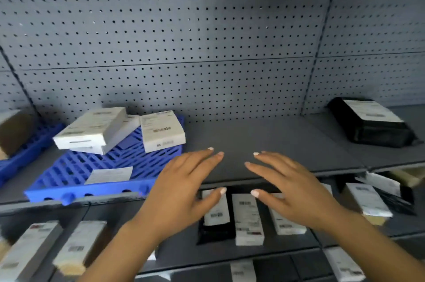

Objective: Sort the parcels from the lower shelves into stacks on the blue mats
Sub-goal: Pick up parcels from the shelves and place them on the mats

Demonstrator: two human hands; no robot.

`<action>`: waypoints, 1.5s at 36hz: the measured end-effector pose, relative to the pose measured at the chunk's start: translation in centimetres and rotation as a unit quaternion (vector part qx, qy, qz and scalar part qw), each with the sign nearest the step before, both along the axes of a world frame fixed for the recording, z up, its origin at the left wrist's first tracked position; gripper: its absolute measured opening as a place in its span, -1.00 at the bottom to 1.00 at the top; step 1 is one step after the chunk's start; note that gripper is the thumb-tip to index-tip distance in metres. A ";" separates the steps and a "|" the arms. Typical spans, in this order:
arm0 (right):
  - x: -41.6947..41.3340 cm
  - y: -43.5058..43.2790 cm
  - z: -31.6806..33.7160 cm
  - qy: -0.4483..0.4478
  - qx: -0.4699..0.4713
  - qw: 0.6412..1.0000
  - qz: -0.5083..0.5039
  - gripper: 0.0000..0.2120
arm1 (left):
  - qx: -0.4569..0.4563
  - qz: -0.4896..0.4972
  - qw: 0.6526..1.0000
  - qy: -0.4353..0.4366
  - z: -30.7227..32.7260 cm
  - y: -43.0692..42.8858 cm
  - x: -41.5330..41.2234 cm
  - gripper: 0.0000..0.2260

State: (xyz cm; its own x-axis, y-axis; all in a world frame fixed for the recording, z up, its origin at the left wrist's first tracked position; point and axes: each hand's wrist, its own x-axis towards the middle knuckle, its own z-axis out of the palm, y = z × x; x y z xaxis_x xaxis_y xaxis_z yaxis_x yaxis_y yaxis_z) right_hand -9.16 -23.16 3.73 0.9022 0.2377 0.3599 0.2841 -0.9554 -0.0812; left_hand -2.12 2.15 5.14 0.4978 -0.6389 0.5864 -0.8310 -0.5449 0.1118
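Fingers [202,160] of the left hand [184,189] and right hand [296,192] are spread straight, holding nothing, just right of the blue mat [76,166]. White parcels [89,129] lie stacked on the mat; other parcels [248,219] sit on the shelf [181,249] below it.

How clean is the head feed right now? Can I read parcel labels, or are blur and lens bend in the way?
Head view: wide-angle bend curves the pegboard seams. Head view: lower-shelf parcels and frame corners are smeared, labels unreadable. Head view: the white box on the blue mat is sharpest, barcode visible, text not. Head view: soft light, no glare.
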 end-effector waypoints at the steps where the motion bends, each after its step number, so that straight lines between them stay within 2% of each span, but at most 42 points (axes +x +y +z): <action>1: -1.1 -1.3 -0.6 0.002 0.001 1.000 -0.008 -0.48 | 0.004 -0.004 1.000 0.012 -0.5 -1.1 -0.7 -0.49; 10: -10.2 -10.7 -5.1 0.040 0.019 0.997 -0.057 -0.50 | 0.028 -0.041 0.997 0.056 -5.2 -10.4 -6.4 -0.49; 17: -13.9 -15.0 -7.7 0.064 0.049 0.994 -0.075 -0.50 | 0.088 -0.061 0.990 0.095 -7.8 -15.9 -8.0 -0.48; 21: -14.6 -16.8 -9.6 0.088 0.059 0.988 -0.117 -0.44 | 0.123 -0.076 0.981 0.129 -10.3 -18.3 -7.8 -0.48; 27: -14.7 -18.9 -12.1 0.171 0.083 0.965 -0.179 -0.43 | 0.167 -0.095 0.967 0.169 -13.8 -21.5 -6.4 -0.46; 33: -13.2 -20.4 -13.8 0.220 0.087 0.946 -0.223 -0.30 | 0.232 -0.083 0.940 0.235 -16.0 -24.3 -3.8 -0.25; 36: -12.3 -21.1 -14.8 0.231 0.092 0.939 -0.236 -0.30 | 0.264 -0.073 0.929 0.250 -17.1 -25.4 -2.6 -0.28; 38: -11.6 -21.4 -15.3 0.233 0.103 0.936 -0.242 -0.30 | 0.275 -0.073 0.921 0.267 -17.9 -25.9 -2.2 -0.22; 41: -10.7 -22.3 -15.9 0.241 0.107 0.936 -0.235 -0.27 | 0.299 -0.066 0.910 0.279 -18.8 -26.7 -1.8 -0.13; 45: -9.3 -24.3 -16.8 0.272 0.096 0.936 -0.204 -0.47 | 0.312 -0.031 0.904 0.291 -20.0 -28.0 -1.4 -0.32; 47: -8.4 -25.8 -17.3 0.284 0.090 0.936 -0.187 -0.49 | 0.314 -0.016 0.903 0.293 -20.6 -28.9 -1.3 -0.40; 54: -5.5 -31.4 -19.9 0.338 0.045 0.934 -0.104 -0.47 | 0.304 0.062 0.891 0.331 -22.7 -31.8 -1.7 -0.40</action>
State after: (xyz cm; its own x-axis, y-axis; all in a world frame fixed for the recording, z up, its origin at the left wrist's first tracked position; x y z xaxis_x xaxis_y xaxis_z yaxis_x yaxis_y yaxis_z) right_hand -14.69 -54.52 -16.17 0.9538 0.0274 -0.2993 -0.0528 -0.9651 -0.2564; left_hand -3.85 -29.68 -17.56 0.6947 -0.6549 -0.2976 -0.6220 -0.7547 0.2087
